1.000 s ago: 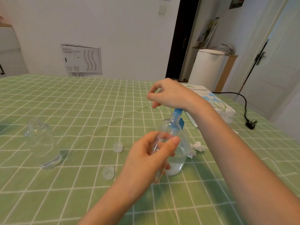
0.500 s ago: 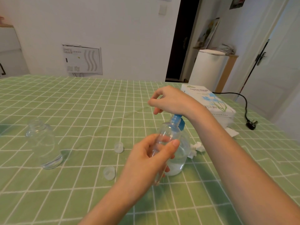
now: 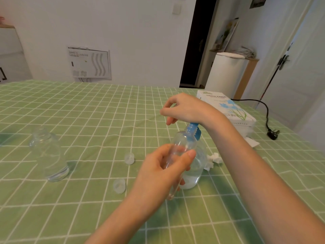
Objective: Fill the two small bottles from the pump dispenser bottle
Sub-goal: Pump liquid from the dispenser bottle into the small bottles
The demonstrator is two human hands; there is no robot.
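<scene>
A table spread with a green checked cloth is seen in a white-walled room. Above its middle, somewhat toward the near edge, a small clear bottle is held tilted, its mouth raised to the blue pump head. It is gripped round the body by the left hand, thumb on top and fingers wrapped beneath. Just behind it the pump bottle stands on the cloth, with a little clear liquid at the bottom. The heel of the right hand is rested on the pump head; its fingers are loosely curled and nothing is seen between them.

The small bottle is judged light, thin-walled and smooth, likely slippery if wetted; it is best held round the middle, without squeezing.

Two caps lie left of the hands. A second clear bottle stands toward the left edge. A crumpled tissue lies beside the pump bottle, and a tissue box is set near the far right corner.
</scene>
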